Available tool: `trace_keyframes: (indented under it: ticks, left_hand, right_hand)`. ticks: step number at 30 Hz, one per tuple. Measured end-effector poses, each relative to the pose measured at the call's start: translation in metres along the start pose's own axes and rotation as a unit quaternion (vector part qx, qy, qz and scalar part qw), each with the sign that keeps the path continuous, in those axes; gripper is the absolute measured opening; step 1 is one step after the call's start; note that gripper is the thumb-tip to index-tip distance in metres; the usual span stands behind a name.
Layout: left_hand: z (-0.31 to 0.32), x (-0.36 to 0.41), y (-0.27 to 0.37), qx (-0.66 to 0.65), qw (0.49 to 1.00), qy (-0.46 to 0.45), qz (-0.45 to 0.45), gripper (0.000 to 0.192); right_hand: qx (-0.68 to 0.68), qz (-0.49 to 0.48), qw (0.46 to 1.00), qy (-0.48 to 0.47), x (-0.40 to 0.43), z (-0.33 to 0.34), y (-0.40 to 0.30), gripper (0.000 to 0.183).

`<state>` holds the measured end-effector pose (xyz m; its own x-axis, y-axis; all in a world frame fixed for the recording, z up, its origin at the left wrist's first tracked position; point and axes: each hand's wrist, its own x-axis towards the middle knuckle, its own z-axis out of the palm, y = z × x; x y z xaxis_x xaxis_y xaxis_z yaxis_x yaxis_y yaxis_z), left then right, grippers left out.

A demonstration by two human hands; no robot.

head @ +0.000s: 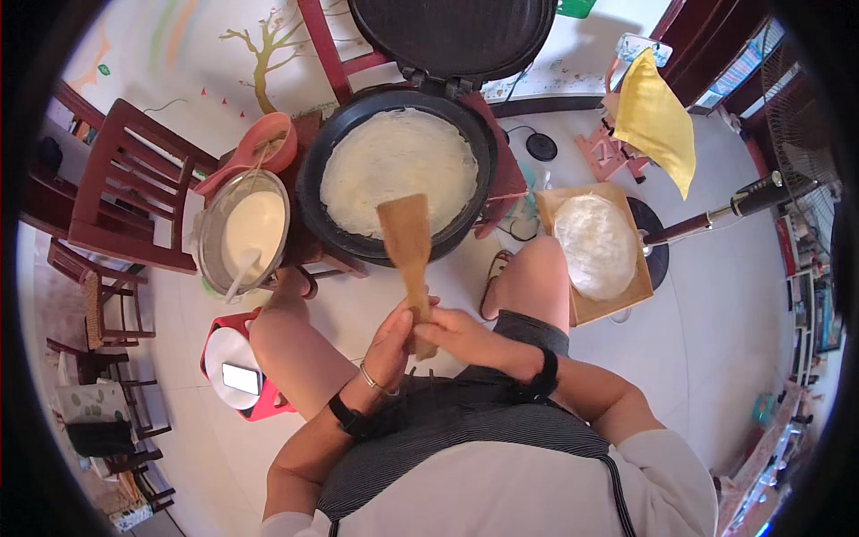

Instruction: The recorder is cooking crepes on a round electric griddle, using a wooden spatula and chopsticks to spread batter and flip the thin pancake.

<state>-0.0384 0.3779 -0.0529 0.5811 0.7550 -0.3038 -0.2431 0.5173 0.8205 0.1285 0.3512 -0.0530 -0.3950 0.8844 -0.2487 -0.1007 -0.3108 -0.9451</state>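
Note:
Both hands hold a wooden spatula [407, 235] upright by its handle. My left hand [389, 335] wraps the handle from the left; my right hand [463, 335] closes on it from the right. The spatula's blade overlaps the near edge of a thin, pale flatbread [402, 168] in view; whether they touch I cannot tell. The flatbread lies spread in a round black electric griddle [312, 194], whose lid [449, 33] stands raised behind. A metal bowl [201, 252] of pale batter, with a white ladle [241, 275] in it, sits left of the griddle.
A pink dipper [285, 144] is behind the bowl. Round pale flatbreads [594, 246] lie on a wooden tray [614, 310] at right, near a fan's stand [678, 230]. A yellow cloth [654, 121] hangs behind. A phone [241, 379] lies on a red stool [272, 401] at left, below a wooden chair [127, 245].

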Motion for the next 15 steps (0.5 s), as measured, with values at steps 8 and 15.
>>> trace_keyframes:
  ticks: [8, 15]
  left_hand:
    - [-0.063, -0.021, -0.035, 0.019, 0.995, 0.059, -0.075, 0.034]
    - [-0.088, -0.020, -0.014, -0.068, 0.988, 0.132, -0.044, 0.026]
  right_hand:
    - [-0.291, -0.087, 0.924, 0.233, -0.056, -0.126, -0.023, 0.031]
    - [-0.332, -0.071, 0.883, 0.325, -0.043, -0.152, -0.076, 0.050]
